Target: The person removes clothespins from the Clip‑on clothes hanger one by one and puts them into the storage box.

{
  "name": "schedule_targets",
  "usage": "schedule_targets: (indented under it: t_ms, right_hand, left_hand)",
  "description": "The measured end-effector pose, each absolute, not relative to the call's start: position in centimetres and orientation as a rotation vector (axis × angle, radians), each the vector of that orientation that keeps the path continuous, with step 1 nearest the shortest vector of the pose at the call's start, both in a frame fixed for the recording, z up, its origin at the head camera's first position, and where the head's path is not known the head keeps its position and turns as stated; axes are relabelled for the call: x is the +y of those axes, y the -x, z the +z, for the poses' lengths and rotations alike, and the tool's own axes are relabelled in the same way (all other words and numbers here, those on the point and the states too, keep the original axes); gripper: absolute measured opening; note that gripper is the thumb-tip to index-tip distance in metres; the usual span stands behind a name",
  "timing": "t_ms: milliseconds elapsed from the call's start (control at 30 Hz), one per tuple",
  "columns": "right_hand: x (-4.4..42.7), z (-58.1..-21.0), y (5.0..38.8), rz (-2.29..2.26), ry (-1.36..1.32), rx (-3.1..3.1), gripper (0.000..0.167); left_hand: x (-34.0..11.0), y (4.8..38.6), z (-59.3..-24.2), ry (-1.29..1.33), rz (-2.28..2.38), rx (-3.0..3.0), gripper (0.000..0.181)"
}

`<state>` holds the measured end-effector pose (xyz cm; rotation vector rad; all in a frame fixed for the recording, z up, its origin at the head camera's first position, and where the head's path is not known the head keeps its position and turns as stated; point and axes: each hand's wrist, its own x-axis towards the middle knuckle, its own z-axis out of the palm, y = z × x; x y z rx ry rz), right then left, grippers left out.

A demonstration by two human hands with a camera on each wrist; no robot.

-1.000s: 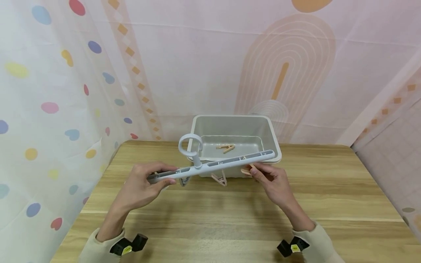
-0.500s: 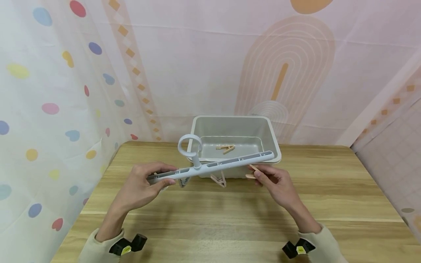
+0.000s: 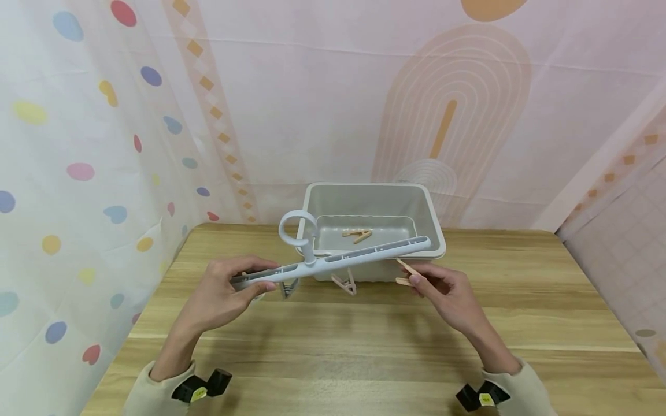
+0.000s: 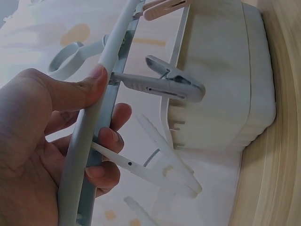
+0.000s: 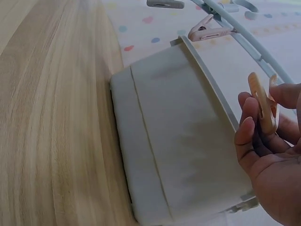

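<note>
A pale blue clip hanger [image 3: 364, 254] with a ring hook [image 3: 298, 215] slants up to the right above the table. My left hand [image 3: 215, 294] grips its left end, thumb in front and fingers behind. From the bar hang a grey clothespin [image 4: 160, 87], a pinkish clothespin [image 3: 346, 282] and white clothespins [image 4: 146, 169] near the left fingers. My right hand [image 3: 450, 297] pinches a peach clothespin [image 5: 261, 103] between thumb and fingers, below the hanger's right end. In the head view a gap shows between this clothespin and the bar.
Behind the hanger a grey plastic bin [image 3: 436, 222] stands at the back of the wooden table [image 3: 333, 352]. Loose peach clothespins [image 3: 359, 235] lie on its floor; they overlap, so their number is unclear. A patterned cloth [image 3: 312, 115] hangs behind the table.
My right hand has drawn away from the bar, to the right and slightly down, with the peach clothespin. The hanger has shifted slightly left; my left hand keeps its grip.
</note>
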<state>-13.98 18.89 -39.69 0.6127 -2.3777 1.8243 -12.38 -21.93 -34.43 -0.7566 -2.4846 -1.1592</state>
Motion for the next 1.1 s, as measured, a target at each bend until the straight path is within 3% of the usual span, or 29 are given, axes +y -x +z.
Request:
schedule_targets:
  t_ms: [433, 1100]
  right_hand:
    - [19.9, -39.2, 14.0, 1.764, -0.544, -2.453, 0.024]
    - [21.6, -37.1, 15.1, 1.315, -0.547, -2.471, 0.021]
  left_hand:
    - [-22.5, 12.4, -34.3, 0.715, -1.149, -2.515, 0.029]
    - [-22.5, 12.4, -34.2, 0.731, -1.144, -2.506, 0.030]
